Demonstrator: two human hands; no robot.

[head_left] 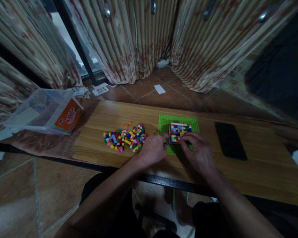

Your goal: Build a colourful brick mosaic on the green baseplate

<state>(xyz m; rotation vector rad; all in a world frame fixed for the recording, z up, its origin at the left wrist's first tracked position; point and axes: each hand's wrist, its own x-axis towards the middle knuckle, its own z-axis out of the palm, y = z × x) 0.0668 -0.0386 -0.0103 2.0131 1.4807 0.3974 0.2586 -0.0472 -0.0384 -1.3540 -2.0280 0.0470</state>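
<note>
A block of small multicoloured toy bricks [176, 128] is built up on a green studded baseplate [193, 121]. My right hand [200, 152] reaches over its near right corner, thumb and forefinger pinched together at the top; whatever is between the fingertips is too small to make out. At the left side of the build, my left hand [154, 147] is closed with its fingers curled in. A speck of blue shows by its fingertips, but what it holds is unclear. Left of that hand lies a loose pile of mixed small bricks [125, 138].
A few orange bricks [128, 124] lie behind the pile. A black smartphone [230, 140] rests right of the baseplate on the wooden tabletop [265, 158]. A clear plastic bin [43, 109] with an orange label stands at the left. Curtains [149, 43] hang beyond the table.
</note>
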